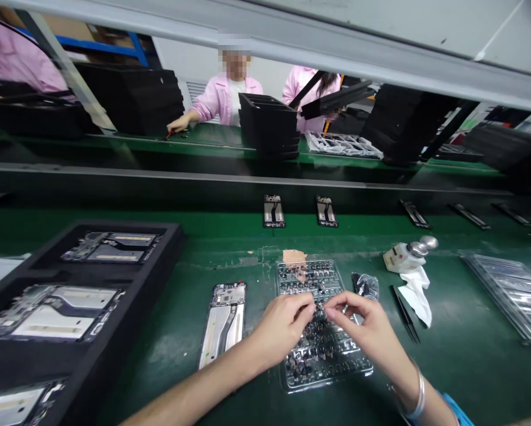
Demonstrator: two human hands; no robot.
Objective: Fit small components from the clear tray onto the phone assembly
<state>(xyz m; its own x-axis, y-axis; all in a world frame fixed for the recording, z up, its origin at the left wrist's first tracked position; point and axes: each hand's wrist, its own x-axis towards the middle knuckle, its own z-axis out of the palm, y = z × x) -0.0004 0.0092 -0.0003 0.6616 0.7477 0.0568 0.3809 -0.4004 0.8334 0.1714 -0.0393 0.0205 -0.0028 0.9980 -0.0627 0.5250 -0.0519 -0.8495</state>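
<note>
My left hand (287,324) and my right hand (358,322) meet over a clear plastic tray (327,376) filled with rows of small dark electronic parts. Both hands are closed in a pinch, thumb against forefinger, with the fingertips a short way apart. Whatever sits between the fingertips is too small to name. Left of the tray lies an opened phone body (224,322), its circuit board and metal plate showing; my left forearm covers its lower end.
A black foam tray (159,260) at left carries several phone bodies. Tweezers (405,313), a white tissue (418,293), a dispenser bottle (402,257) and clear trays (509,290) lie at right. More phone bodies (274,211) line the back. People in pink sit across.
</note>
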